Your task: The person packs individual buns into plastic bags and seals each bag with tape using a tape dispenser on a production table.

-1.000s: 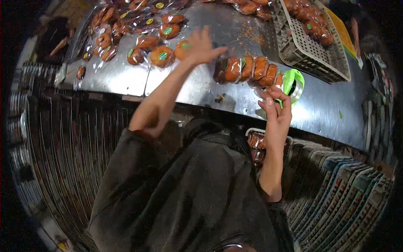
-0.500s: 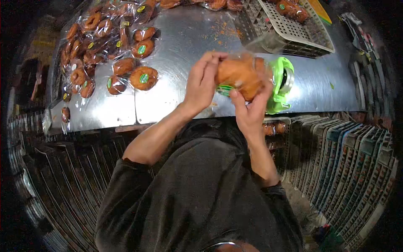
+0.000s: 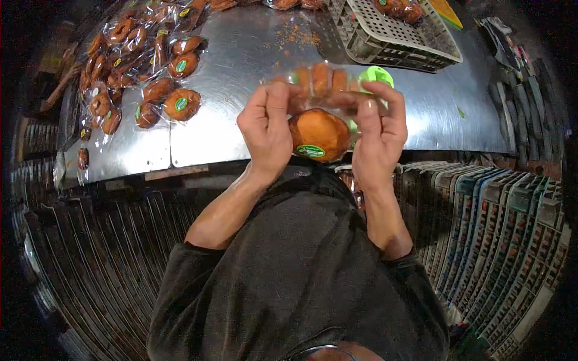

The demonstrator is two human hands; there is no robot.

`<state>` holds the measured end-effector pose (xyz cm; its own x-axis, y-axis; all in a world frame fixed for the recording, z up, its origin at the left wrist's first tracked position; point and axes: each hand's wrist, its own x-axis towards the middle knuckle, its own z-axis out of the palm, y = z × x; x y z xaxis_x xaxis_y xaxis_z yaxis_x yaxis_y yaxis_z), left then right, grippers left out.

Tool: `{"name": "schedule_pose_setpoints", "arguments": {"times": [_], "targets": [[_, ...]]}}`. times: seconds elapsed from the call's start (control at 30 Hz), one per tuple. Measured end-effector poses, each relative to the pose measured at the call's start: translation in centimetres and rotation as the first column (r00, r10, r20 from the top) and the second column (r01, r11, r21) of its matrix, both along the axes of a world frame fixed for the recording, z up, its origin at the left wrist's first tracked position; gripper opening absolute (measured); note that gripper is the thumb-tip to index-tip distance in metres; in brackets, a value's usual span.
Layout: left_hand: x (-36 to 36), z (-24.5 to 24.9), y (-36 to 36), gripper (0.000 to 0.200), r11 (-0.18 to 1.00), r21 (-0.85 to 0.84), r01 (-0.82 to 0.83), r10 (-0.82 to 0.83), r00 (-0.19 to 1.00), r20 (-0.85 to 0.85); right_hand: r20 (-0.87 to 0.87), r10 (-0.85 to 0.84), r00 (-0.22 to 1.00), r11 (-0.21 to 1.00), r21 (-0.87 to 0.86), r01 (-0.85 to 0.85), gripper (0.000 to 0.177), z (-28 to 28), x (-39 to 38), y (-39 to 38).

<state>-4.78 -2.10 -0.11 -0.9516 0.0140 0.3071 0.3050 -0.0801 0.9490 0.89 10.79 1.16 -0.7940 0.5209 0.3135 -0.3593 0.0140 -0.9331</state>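
Observation:
Between my hands is a clear plastic bag of brown baked pastries [image 3: 321, 131] with a green oval label [image 3: 310, 151] on its near side. The nearest piece is round; several more show blurred behind it. On the bag's left side, my left hand [image 3: 267, 129] pinches the film between thumb and fingers. My right hand [image 3: 380, 129] grips the film on the other side, its thumb and forefinger near the top. Just beyond the right fingers a bright green tape dispenser [image 3: 379, 75] shows, mostly hidden behind the bag and hand.
Bagged pastries [image 3: 182, 104] with green or yellow labels lie heaped at the left of the metal table [image 3: 229, 78]. At the back right stands a plastic crate [image 3: 367, 45] with more bags. Crumbs [image 3: 295, 37] are scattered near the back. Stacked crates [image 3: 481, 204] stand below on the right.
The bag has been turned and its labelled round piece now faces me. My hands have shifted from around the pastries to the film on both sides. The view has moved slightly.

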Motion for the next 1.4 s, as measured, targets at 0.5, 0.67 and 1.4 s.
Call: {"name": "schedule_pose_setpoints", "arguments": {"times": [0.5, 0.67, 1.4], "targets": [[5.8, 2.8, 5.9, 0.019, 0.882, 0.447, 0.148, -0.287, 0.922, 0.26, -0.359, -0.049, 0.932, 0.763, 0.589, 0.267, 0.027, 0.2, 3.0, 5.0], [6.2, 0.5, 5.0, 0.014, 0.997, -0.075, 0.002, -0.006, 0.998, -0.065, 0.108, 0.21, 0.972, 0.864, 0.444, -0.236, 0.04, -1.6, 4.2, 3.6], [0.1, -1.9, 3.2, 0.028, 0.93, 0.361, 0.074, -0.124, 0.985, 0.118, 0.076, -0.159, 0.984, 0.975, -0.146, 0.169, 0.027, -2.0, -0.2, -0.4]]}}
